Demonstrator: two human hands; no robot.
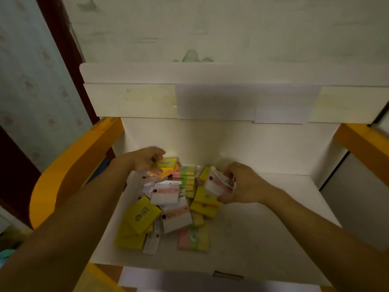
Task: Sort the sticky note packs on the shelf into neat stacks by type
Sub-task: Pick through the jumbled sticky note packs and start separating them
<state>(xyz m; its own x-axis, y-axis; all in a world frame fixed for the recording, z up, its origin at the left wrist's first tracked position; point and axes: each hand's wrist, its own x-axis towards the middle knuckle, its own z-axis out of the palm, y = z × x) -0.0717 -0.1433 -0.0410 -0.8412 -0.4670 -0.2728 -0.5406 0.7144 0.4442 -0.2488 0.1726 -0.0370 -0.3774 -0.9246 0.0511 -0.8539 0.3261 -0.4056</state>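
While both forearms reach over the white shelf [263,234], the left hand [147,160] pinches a yellow-topped neon pack [167,165] at the pile's far left; the right hand [242,183] curls its fingers round a white pink-banded pack [219,184] (label blurred) at the far right; loose packs [168,207] lie jumbled between the hands, yellow, white and pastel-striped mixed, some overlapping
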